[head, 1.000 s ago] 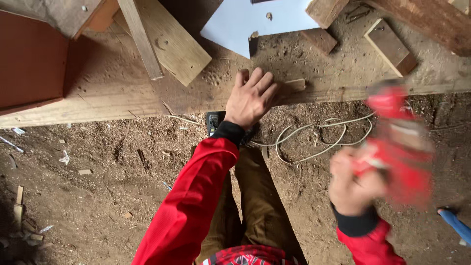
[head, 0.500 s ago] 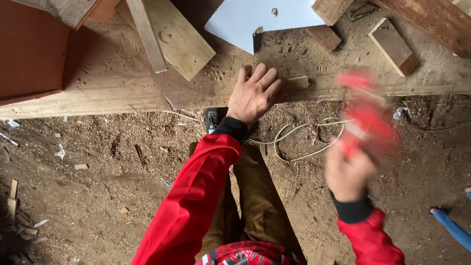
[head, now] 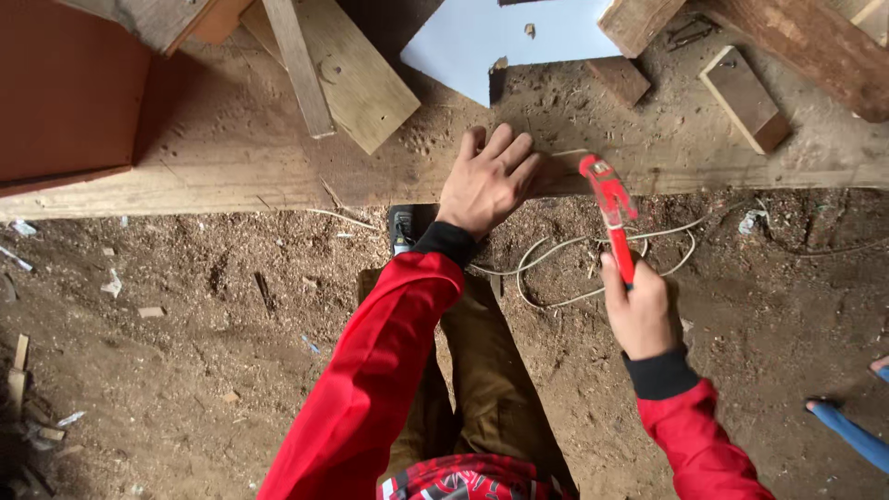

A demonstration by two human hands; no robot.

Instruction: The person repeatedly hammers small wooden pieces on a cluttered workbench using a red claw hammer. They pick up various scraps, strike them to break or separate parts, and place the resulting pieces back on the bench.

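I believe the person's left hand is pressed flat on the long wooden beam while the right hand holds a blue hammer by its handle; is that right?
Not quite: the hammer is red, not blue, as the head view shows. The rest stands: the left hand is pressed flat on the long wooden beam, and the right hand holds the hammer by its handle.

no packages, labels, signs or screens show anywhere in this view.
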